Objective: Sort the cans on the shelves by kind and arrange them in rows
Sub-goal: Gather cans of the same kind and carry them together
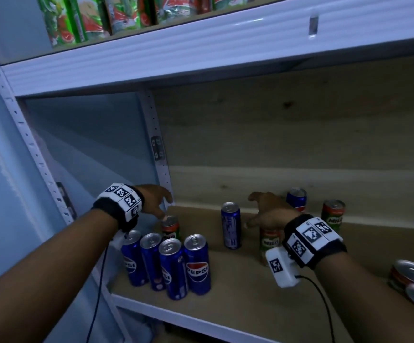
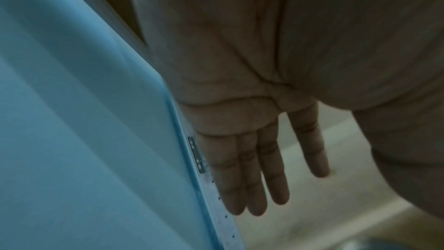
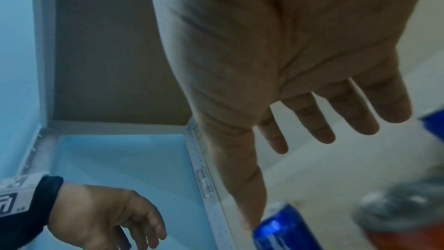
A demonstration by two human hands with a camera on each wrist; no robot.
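Note:
Several blue Pepsi cans [image 1: 173,266] stand clustered at the shelf's front left. Behind them is a green-and-red Milo can [image 1: 170,229]. My left hand [image 1: 160,206] hovers over that can, open with fingers [image 2: 252,178] straight; whether a fingertip touches the lid I cannot tell. My right hand [image 1: 258,211] is spread open above a second Milo can [image 1: 270,242], holding nothing, its fingers [image 3: 319,126] splayed. A lone Pepsi can [image 1: 231,225] stands between the hands and shows in the right wrist view as a blue can [image 3: 283,229]. Behind the right hand stand another Pepsi can [image 1: 297,198] and a third Milo can [image 1: 332,214].
The wooden shelf board [image 1: 238,293] has bare room in the middle and front. Red cans with silver tops [image 1: 411,276] sit at the right edge. A white perforated upright [image 1: 160,154] stands at the back left corner. The upper shelf [image 1: 201,48] carries green and red packs [image 1: 82,18].

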